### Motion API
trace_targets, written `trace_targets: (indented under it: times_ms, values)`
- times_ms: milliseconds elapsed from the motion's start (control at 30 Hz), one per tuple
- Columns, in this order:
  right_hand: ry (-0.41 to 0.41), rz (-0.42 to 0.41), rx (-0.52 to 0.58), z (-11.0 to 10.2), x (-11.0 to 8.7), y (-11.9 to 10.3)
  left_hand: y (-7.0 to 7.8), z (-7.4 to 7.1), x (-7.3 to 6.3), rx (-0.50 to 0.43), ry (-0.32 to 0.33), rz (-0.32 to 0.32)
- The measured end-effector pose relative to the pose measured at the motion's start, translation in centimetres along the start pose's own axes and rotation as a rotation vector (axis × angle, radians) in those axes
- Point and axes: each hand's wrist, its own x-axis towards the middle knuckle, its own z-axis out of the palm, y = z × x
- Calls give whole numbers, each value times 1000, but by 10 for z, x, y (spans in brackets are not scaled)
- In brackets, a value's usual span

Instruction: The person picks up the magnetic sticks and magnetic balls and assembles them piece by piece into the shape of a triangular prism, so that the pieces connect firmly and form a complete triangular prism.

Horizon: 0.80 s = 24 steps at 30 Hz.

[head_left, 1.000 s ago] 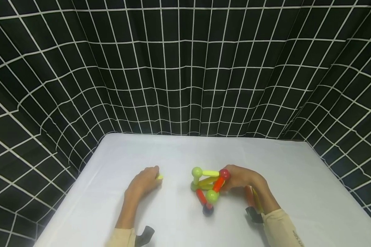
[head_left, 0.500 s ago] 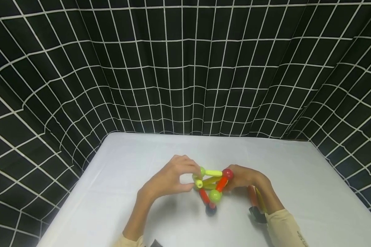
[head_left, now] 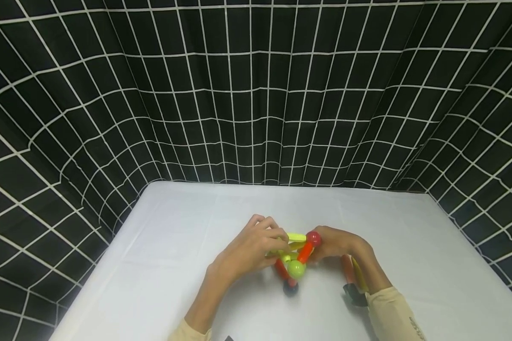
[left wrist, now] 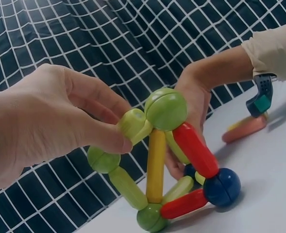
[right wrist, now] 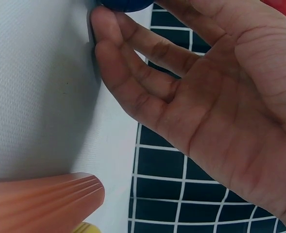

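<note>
A ball-and-rod toy frame stands on the table, with a green ball (head_left: 296, 269), a red ball (head_left: 313, 238) and an orange-red rod (head_left: 306, 252) facing the head camera. At its left side my left hand (head_left: 253, 246) pinches a short yellow-green rod (left wrist: 134, 122) between thumb and fingers. In the left wrist view, that rod's end meets or nearly meets a green ball (left wrist: 166, 109). My right hand (head_left: 334, 244) holds the frame from the right, beside the red ball. Curled fingers (right wrist: 133, 92) of that hand lie by a blue ball (right wrist: 126, 4); their tips are partly hidden.
Behind my right hand, an orange rod (head_left: 347, 269) and a yellow rod (head_left: 359, 274) lie on the white table (head_left: 187, 213), near the dark wrist strap (head_left: 355, 294). Black curtain (head_left: 256, 94) with a white grid encloses the table's back and sides.
My left hand has moved right from the table's left part, carrying the yellow-green rod up to the frame. The right hand and the frame have stayed nearly still.
</note>
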Motion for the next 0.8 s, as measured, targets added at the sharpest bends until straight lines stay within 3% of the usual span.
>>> trace_targets:
  times_ms: [367,500,600,800]
  values:
    - [12,28,9,1,-3,1,0,10,4,100,41,50]
    - [-1,11,7,2,-4,2,-3,13,4,70,55,31]
    - [-16,-8,11,1,-4,3,-8,18,0,-68,22,-84]
    - [-3,-26,-17,-1,-2,6,-28,56,-14,-630,-41,-487]
